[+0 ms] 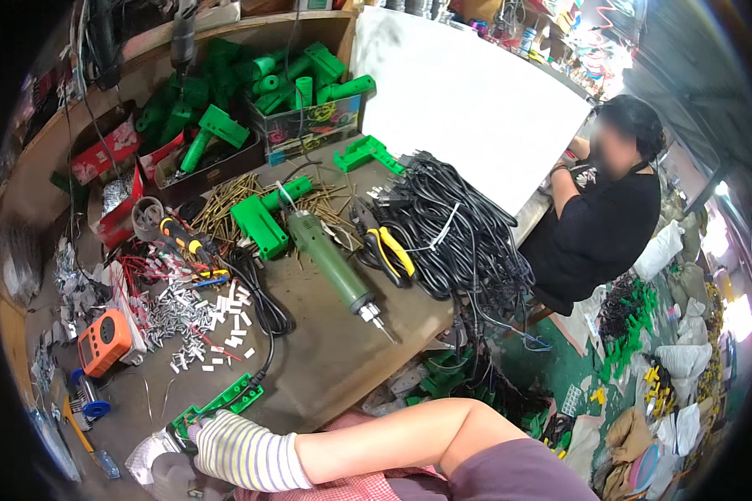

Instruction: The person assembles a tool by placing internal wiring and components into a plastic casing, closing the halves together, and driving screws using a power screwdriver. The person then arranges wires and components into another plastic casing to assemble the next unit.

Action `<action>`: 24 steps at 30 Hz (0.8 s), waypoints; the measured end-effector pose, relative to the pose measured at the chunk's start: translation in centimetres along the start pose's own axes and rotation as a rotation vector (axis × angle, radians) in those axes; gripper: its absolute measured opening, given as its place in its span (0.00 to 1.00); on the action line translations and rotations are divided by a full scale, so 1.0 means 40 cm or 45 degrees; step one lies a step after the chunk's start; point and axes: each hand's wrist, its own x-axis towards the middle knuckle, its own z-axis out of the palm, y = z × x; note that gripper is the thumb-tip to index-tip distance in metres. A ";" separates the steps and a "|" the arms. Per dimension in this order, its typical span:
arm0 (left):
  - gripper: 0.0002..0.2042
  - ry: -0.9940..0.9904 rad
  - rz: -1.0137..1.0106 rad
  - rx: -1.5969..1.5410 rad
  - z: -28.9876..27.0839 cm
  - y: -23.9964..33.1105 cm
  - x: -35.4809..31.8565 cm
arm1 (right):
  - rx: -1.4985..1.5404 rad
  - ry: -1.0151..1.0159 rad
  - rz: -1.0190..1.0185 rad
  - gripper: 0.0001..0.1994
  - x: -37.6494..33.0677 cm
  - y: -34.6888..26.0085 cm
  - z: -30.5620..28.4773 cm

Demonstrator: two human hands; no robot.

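My right hand, in a white glove with a striped cuff, reaches across the lower edge to the left. Its fingers close on the near end of a flat green plastic part lying at the bench's front edge. A black cable runs from that part up across the bench. My left hand is out of view. Further up the bench lie a green electric screwdriver and yellow-handled pliers.
A heap of black power cords fills the bench's right side. Boxes of green plastic housings stand at the back, with brass screws and small white pieces scattered. An orange device sits left. Another person in black sits to the right behind a white board.
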 end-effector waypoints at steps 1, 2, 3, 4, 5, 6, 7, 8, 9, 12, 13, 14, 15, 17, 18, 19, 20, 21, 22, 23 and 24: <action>0.16 0.053 0.091 0.039 0.008 0.004 -0.006 | 0.136 0.047 0.040 0.13 -0.001 0.007 0.001; 0.18 0.107 0.173 0.079 0.009 0.011 -0.008 | 0.133 0.048 0.044 0.13 0.004 0.007 0.012; 0.24 0.079 0.175 0.120 0.016 -0.001 -0.016 | 0.123 0.064 0.034 0.13 0.007 0.007 0.021; 0.24 0.073 0.183 0.116 0.022 -0.006 -0.025 | 0.114 0.080 0.024 0.13 0.006 0.010 0.028; 0.25 0.112 0.166 0.150 0.027 -0.005 -0.029 | 0.091 0.020 0.042 0.11 0.007 0.006 0.016; 0.26 0.152 0.148 0.184 0.032 -0.008 -0.034 | 0.091 0.019 0.047 0.11 -0.001 0.005 0.008; 0.28 0.137 0.118 0.202 0.039 -0.025 -0.047 | -0.047 0.149 -0.060 0.10 -0.011 0.004 0.000; 0.28 0.137 0.118 0.198 0.044 -0.043 -0.062 | -0.186 0.279 -0.170 0.10 -0.017 0.002 -0.006; 0.29 0.134 0.183 0.302 0.049 -0.054 -0.065 | -0.194 0.285 -0.160 0.10 -0.019 0.003 -0.011; 0.31 0.154 0.274 0.419 0.065 -0.079 -0.078 | -0.109 0.292 -0.117 0.08 -0.023 -0.001 -0.045; 0.32 0.173 0.285 0.443 0.068 -0.086 -0.083 | -0.124 0.350 -0.210 0.06 -0.034 -0.006 -0.071; 0.32 0.173 0.286 0.440 0.068 -0.074 -0.078 | -0.144 0.416 -0.298 0.06 -0.046 -0.012 -0.095; 0.32 0.163 0.303 0.392 0.068 -0.054 -0.070 | -0.145 0.415 -0.297 0.06 -0.049 -0.014 -0.099; 0.33 0.145 0.376 0.376 0.070 -0.070 -0.078 | -0.161 0.385 -0.312 0.06 -0.040 -0.013 -0.096; 0.33 0.141 0.356 0.390 0.064 -0.077 -0.078 | -0.142 0.378 -0.325 0.06 -0.032 -0.014 -0.081; 0.33 0.028 0.342 0.347 0.053 -0.075 -0.072 | -0.197 0.293 -0.270 0.08 -0.026 -0.010 -0.058; 0.33 -0.084 0.317 0.306 0.041 -0.069 -0.065 | -0.248 0.204 -0.221 0.11 -0.021 -0.008 -0.035; 0.34 -0.067 0.267 0.431 0.037 -0.048 -0.052 | -0.149 0.197 -0.239 0.11 -0.019 0.003 -0.052; 0.31 -0.162 0.178 0.317 0.033 -0.031 -0.046 | -0.088 0.117 -0.208 0.11 -0.019 0.007 -0.053; 0.24 -0.070 0.220 0.339 0.046 -0.026 -0.036 | -0.075 0.072 -0.234 0.11 -0.025 0.012 -0.052; 0.18 0.011 0.267 0.367 0.047 -0.022 -0.023 | -0.057 0.031 -0.255 0.11 -0.032 0.018 -0.057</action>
